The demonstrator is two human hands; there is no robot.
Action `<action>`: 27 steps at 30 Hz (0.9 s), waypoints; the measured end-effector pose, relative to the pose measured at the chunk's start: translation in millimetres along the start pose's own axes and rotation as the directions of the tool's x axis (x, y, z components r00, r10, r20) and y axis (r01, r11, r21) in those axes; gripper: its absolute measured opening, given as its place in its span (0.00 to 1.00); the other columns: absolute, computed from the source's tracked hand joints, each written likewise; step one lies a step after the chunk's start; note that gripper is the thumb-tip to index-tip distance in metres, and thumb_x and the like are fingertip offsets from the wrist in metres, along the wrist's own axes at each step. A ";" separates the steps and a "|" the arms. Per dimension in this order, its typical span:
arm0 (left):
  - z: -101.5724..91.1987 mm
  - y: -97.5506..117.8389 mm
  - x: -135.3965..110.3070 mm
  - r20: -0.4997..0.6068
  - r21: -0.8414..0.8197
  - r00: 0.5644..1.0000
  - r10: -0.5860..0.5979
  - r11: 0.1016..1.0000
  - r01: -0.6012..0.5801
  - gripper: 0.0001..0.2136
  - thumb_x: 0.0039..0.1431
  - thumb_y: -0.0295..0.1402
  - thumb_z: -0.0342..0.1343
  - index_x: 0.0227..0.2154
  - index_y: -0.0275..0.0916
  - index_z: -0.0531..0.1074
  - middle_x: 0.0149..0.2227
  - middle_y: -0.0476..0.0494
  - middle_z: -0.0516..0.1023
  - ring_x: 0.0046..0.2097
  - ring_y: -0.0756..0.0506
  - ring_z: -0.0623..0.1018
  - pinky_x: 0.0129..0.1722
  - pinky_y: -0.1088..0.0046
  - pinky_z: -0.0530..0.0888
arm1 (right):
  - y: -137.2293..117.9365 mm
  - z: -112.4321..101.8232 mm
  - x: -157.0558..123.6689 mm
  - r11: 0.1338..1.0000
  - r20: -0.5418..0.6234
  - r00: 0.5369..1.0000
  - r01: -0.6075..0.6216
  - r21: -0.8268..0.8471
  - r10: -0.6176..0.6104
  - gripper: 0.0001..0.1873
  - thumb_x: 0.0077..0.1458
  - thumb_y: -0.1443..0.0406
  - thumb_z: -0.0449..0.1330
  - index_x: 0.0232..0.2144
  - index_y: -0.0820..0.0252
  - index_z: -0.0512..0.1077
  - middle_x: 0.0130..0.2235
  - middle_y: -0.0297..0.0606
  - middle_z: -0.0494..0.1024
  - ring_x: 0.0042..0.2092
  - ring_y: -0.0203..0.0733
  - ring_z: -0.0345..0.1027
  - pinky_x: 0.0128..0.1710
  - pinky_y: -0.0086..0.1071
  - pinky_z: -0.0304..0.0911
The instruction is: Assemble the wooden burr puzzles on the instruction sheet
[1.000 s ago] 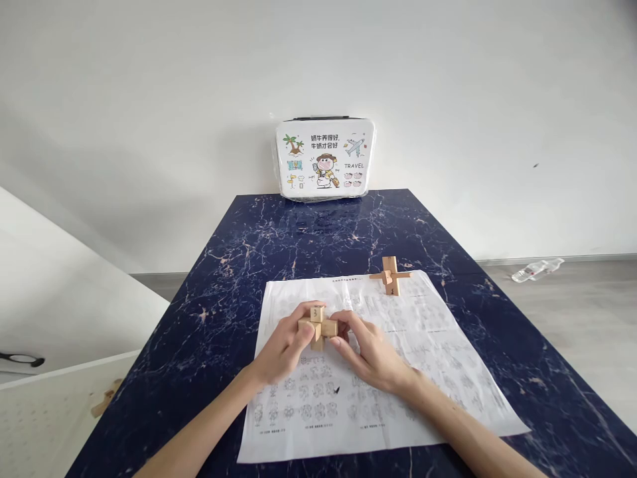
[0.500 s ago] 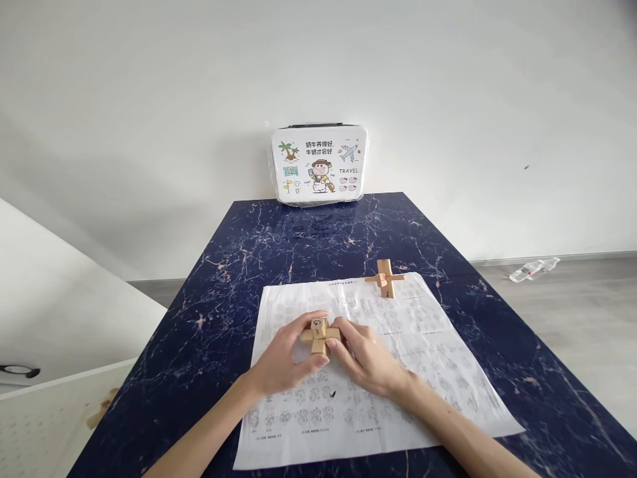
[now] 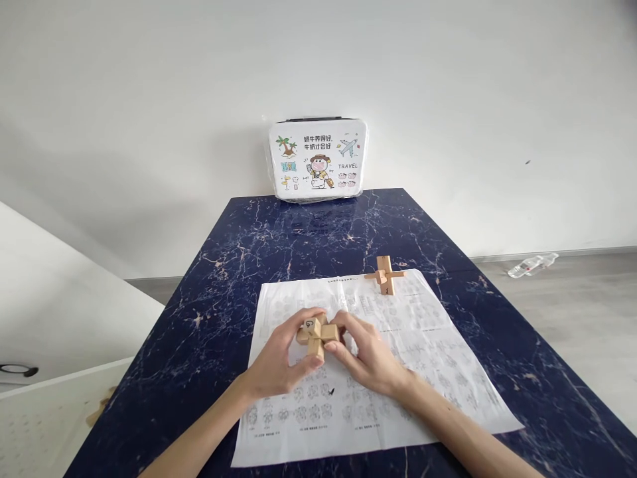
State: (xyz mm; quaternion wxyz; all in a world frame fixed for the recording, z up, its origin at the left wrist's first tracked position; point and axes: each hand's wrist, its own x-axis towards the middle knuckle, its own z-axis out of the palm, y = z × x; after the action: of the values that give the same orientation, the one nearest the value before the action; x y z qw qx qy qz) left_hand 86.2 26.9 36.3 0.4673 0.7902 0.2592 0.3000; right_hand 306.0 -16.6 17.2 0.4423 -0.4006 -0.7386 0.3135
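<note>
Between my two hands is a wooden burr puzzle [image 3: 315, 335], a cross of interlocking light-wood bars with a black mark on the upper piece. My left hand [image 3: 283, 352] grips it from the left, thumb at its lower end and fingers at its far side. My right hand [image 3: 365, 348] pinches the bar that sticks out to the right. Both hands are over a printed paper sheet [image 3: 398, 425] with rows of small diagrams. A second wooden burr puzzle [image 3: 385, 275] stands at the sheet's far right edge, apart from my hands.
The sheet lies on a dark blue marbled table [image 3: 308, 239]. A white cartoon-printed case [image 3: 318, 159] leans on the wall at the far end. On the floor to the right is a clear plastic bottle [image 3: 532, 265]. Wooden pieces [image 3: 99, 408] show in a white perforated container [image 3: 44, 418] at lower left.
The held puzzle has turned and tilted slightly, showing more of its right-hand bar. Both hands keep hold of it. The camera view has shifted a little.
</note>
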 end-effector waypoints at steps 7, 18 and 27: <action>-0.5 7.8 2.2 -0.103 -0.141 0.994 0.036 0.989 -0.050 0.33 0.68 0.55 0.61 0.70 0.52 0.60 0.69 0.35 0.67 0.68 0.30 0.69 0.66 0.48 0.68 | -3.3 -0.6 5.1 0.978 0.114 0.989 -0.114 0.176 0.095 0.12 0.75 0.54 0.52 0.45 0.56 0.67 0.34 0.35 0.74 0.33 0.41 0.67 0.33 0.35 0.63; -6.7 5.2 5.7 0.078 -0.228 0.955 -0.285 0.928 0.296 0.33 0.72 0.60 0.48 0.70 0.47 0.60 0.59 0.35 0.76 0.57 0.35 0.79 0.60 0.50 0.74 | 11.3 3.7 1.0 0.899 -0.009 0.995 0.085 -0.429 -0.098 0.12 0.77 0.60 0.49 0.49 0.59 0.70 0.36 0.41 0.77 0.28 0.41 0.65 0.28 0.34 0.56; -4.5 8.0 3.9 0.100 -0.078 0.945 -0.311 0.944 0.320 0.29 0.73 0.53 0.51 0.70 0.49 0.57 0.49 0.42 0.78 0.48 0.39 0.79 0.53 0.53 0.76 | 2.0 1.0 0.0 0.966 0.075 0.997 0.040 -0.256 -0.021 0.13 0.78 0.58 0.43 0.43 0.57 0.63 0.35 0.37 0.73 0.25 0.37 0.58 0.26 0.33 0.52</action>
State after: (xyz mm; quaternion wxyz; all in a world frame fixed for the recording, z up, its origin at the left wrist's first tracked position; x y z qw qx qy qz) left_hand 86.7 28.8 46.0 0.5563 0.7280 0.3478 0.1988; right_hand 305.7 -15.8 15.2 0.3646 -0.4318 -0.7945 0.2223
